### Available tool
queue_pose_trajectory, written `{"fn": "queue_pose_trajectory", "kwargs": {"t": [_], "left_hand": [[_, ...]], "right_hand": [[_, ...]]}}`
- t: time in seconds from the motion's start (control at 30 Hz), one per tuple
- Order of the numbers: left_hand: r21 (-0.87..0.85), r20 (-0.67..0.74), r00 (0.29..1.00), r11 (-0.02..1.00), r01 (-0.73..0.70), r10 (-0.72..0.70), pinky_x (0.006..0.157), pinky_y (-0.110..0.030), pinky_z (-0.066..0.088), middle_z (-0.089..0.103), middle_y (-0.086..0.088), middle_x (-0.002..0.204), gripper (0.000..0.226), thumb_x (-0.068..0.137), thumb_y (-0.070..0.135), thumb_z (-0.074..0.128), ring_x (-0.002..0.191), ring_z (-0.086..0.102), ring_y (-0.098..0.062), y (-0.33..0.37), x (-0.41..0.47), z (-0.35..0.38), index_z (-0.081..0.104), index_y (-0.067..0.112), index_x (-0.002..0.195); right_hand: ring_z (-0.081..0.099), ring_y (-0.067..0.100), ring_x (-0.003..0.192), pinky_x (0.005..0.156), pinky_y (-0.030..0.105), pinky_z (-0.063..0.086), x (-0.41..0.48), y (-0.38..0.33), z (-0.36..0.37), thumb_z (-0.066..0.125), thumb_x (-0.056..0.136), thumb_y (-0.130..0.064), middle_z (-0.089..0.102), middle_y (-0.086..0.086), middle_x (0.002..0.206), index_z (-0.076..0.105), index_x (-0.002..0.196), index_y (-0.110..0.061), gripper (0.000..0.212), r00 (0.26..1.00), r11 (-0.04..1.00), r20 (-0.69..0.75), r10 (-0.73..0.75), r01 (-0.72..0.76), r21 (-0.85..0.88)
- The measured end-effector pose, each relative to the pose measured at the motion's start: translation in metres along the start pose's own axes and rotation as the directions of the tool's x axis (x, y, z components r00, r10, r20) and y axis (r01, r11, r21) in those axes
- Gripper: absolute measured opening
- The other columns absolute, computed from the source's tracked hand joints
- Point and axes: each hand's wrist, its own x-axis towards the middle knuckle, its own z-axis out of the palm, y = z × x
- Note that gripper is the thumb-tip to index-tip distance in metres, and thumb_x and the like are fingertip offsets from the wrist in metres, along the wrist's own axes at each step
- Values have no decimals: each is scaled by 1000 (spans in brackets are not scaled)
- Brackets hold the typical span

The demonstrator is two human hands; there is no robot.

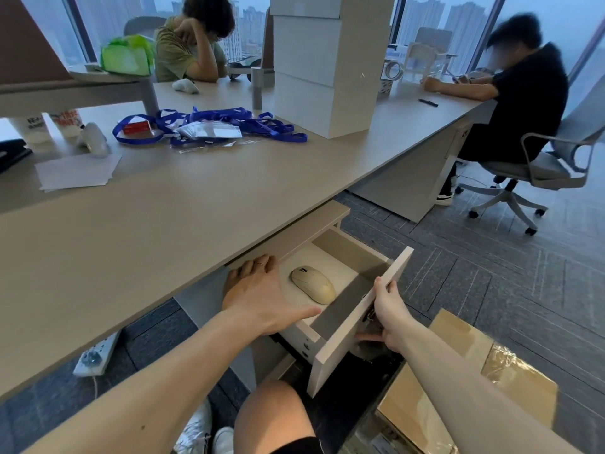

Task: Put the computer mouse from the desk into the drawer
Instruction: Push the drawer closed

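Observation:
A cream computer mouse (313, 284) lies on the floor of the pulled-out drawer (347, 257) under the desk (163, 217). My left hand (258, 294) hovers flat over the drawer's left side, fingers spread, holding nothing, just left of the mouse. My right hand (388, 314) grips the drawer's front panel (366, 309), thumb on its top edge and fingers under it.
On the desk lie blue lanyards (229, 124), papers (77, 172) and stacked white boxes (314, 63). Two people sit at the far side. A cardboard box (458, 385) stands on the floor to my right, a power strip (96, 353) to the left.

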Motion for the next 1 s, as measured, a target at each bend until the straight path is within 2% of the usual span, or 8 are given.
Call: {"fn": "queue_pose_trajectory", "kwargs": {"t": [0.2,0.37,0.47,0.6,0.77,0.87,0.93,1.0], "left_hand": [[-92,-112,992,993,-76,65,118,-40,21,29,8,161,127,52,100,42,147,24,-18,-18,1,5,29,26,155],[-134,-177,979,983,-127,102,118,-36,19,31,15,159,118,58,100,41,146,24,-11,-26,1,9,33,30,154],[-113,-251,961,982,-152,119,116,-33,21,36,17,156,114,60,99,41,142,29,-8,-29,2,13,38,31,151],[-59,-329,931,980,-191,161,109,-30,29,46,17,149,101,66,92,47,136,38,-8,-34,4,20,47,30,146],[-80,-343,919,969,-235,195,103,-30,38,51,18,143,75,77,66,64,130,44,-8,-42,10,23,51,30,142],[-92,-338,919,965,-245,201,97,-27,44,52,20,140,61,83,46,70,125,49,-7,-45,14,22,54,31,140],[-94,-340,920,967,-238,193,94,-24,45,52,22,139,57,85,36,70,122,52,-7,-47,16,22,55,31,140],[-95,-351,917,967,-235,188,93,-23,45,53,22,138,54,87,27,69,119,54,-7,-48,18,23,56,30,139]], "right_hand": [[47,31,113,69,69,57,11,-7,19,34,101,-53,46,1,124,31,143,-39,44,999,999,50,-7,4,42],[44,38,130,69,69,57,17,-20,44,36,103,-48,40,6,149,21,153,-43,52,997,997,72,22,-27,70],[41,37,133,73,67,57,18,-24,55,37,103,-47,36,5,153,14,156,-45,58,995,996,93,32,-39,79],[43,38,130,69,66,59,21,-27,70,42,102,-46,38,6,150,23,153,-44,55,994,994,107,28,-39,104],[41,33,127,77,64,58,18,-32,89,43,103,-42,40,2,136,38,141,-43,38,987,986,163,-12,-15,168],[32,36,143,74,61,59,21,-30,102,42,104,-43,33,2,156,28,152,-46,50,980,974,201,-16,-30,225],[28,38,145,70,60,61,24,-26,112,39,104,-43,28,-1,161,31,151,-44,47,974,972,226,-31,-23,234],[24,41,147,67,59,61,29,-23,121,39,105,-41,21,-3,165,26,155,-42,52,967,965,252,-31,-37,261]]}}
